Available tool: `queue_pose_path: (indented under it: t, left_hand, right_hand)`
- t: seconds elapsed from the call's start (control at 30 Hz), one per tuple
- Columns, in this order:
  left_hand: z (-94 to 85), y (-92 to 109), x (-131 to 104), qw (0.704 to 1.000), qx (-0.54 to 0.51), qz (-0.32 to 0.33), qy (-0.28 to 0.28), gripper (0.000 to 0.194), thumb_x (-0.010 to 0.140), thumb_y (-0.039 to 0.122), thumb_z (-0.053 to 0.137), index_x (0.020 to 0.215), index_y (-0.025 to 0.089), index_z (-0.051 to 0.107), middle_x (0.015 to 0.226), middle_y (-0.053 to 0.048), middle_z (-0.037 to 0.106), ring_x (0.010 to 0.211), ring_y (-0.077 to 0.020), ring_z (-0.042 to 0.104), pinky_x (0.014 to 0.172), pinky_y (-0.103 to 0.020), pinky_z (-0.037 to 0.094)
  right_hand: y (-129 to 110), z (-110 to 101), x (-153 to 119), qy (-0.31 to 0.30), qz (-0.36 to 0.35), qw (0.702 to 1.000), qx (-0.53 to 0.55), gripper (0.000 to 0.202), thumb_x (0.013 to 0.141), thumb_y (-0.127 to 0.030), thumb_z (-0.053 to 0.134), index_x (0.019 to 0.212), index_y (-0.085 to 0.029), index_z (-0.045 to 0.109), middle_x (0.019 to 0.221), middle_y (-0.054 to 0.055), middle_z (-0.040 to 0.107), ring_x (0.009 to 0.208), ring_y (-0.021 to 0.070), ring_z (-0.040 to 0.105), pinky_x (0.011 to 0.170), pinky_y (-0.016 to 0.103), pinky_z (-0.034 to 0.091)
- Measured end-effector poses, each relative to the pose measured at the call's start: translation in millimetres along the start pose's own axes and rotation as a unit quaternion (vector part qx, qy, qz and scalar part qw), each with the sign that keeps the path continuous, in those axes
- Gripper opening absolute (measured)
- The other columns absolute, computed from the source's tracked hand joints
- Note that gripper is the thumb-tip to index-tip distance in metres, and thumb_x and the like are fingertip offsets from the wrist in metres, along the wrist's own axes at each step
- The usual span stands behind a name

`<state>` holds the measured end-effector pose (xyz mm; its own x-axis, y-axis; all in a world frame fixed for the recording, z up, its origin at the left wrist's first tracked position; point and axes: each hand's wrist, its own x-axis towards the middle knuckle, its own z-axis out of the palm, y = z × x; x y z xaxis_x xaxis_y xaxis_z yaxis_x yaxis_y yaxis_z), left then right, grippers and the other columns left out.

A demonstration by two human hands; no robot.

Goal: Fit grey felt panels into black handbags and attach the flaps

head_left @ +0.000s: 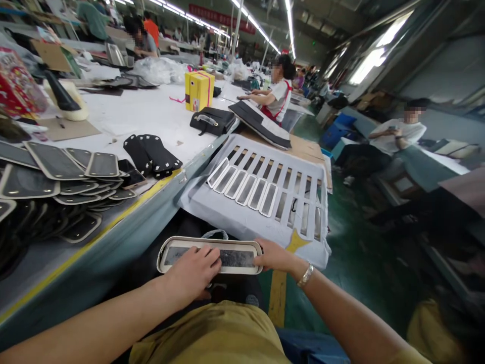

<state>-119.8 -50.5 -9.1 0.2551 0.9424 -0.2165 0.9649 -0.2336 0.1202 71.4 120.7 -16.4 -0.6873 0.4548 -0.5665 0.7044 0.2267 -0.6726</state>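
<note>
In front of my lap I hold a long, round-cornered bag piece (231, 245) with a raised cream rim and a dark grey strip inside. My left hand (199, 268) reaches over its near edge, fingers bent onto the strip. At the right end, my right hand (271, 253) grips the rim, with the thumb on the inner face. A pale loop (215, 233) shows behind the far edge. Just beyond, several white-edged grey panels (242, 188) lie in a row on a slotted rack (303, 197) covered in light cloth.
To the left, a white worktable (151, 108) bears stacked dark panels (68, 177), black pieces (151, 154), a black bag (212, 120) and a yellow box (199, 90). One co-worker (278, 91) works at the table's far side; another person (397, 134) sits at right.
</note>
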Motion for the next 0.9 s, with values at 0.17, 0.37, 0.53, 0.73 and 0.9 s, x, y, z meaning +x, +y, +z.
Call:
queue_pose_path:
  t: [0.17,0.37,0.53,0.73,0.9]
  left_hand:
    - [-4.0,4.7,2.7,0.999,-0.048,-0.005,0.025,0.059,0.066,0.052,0.068,0.111,0.017,0.055,0.118,-0.012,0.054,0.105,-0.0309,0.048,0.085,-0.046,0.045]
    - [0.0,23.0,12.7,0.996,-0.056,-0.060,0.023,0.078,0.062,0.052,0.071,0.129,0.025,0.043,0.119,-0.014,0.050,0.103,-0.0343,0.046,0.075,-0.046,0.047]
    - [2.2,30.3,24.5,0.996,-0.020,-0.080,0.029,0.075,0.057,0.055,0.075,0.119,0.020,0.052,0.114,-0.016,0.051,0.101,-0.0351,0.045,0.074,-0.048,0.045]
    - [1.5,33.9,27.8,0.997,-0.040,-0.017,0.065,0.064,0.059,0.056,0.073,0.106,0.015,0.058,0.116,-0.014,0.051,0.105,-0.0308,0.044,0.086,-0.044,0.041]
    - [1.2,41.0,28.9,0.995,-0.075,-0.032,0.058,0.078,0.059,0.056,0.071,0.123,0.018,0.048,0.114,-0.013,0.053,0.104,-0.0320,0.045,0.083,-0.044,0.042]
  right_hand:
    - [-3.6,-1.6,-0.3,-0.007,0.016,0.999,0.032,0.037,0.060,-0.016,0.059,0.097,-0.017,0.060,0.081,0.003,0.062,0.070,0.0179,0.060,0.049,0.023,0.051]
    - [-6.6,1.0,1.5,-0.037,0.072,0.992,0.100,0.036,0.063,-0.025,0.059,0.098,-0.019,0.057,0.092,0.006,0.060,0.083,0.0215,0.059,0.050,0.029,0.055]
    - [-8.6,4.6,11.4,0.015,0.113,0.991,0.069,0.024,0.067,-0.024,0.053,0.089,-0.017,0.058,0.076,0.005,0.059,0.071,0.0210,0.059,0.047,0.033,0.055]
    - [-15.0,4.8,14.4,0.027,0.106,0.992,0.066,0.033,0.067,-0.036,0.062,0.095,-0.018,0.062,0.073,0.006,0.064,0.060,0.0210,0.059,0.045,0.034,0.053]
    - [-3.6,2.7,2.7,0.002,0.074,0.989,0.131,0.046,0.069,-0.049,0.063,0.104,-0.020,0.059,0.089,0.006,0.066,0.065,0.0176,0.059,0.051,0.033,0.055]
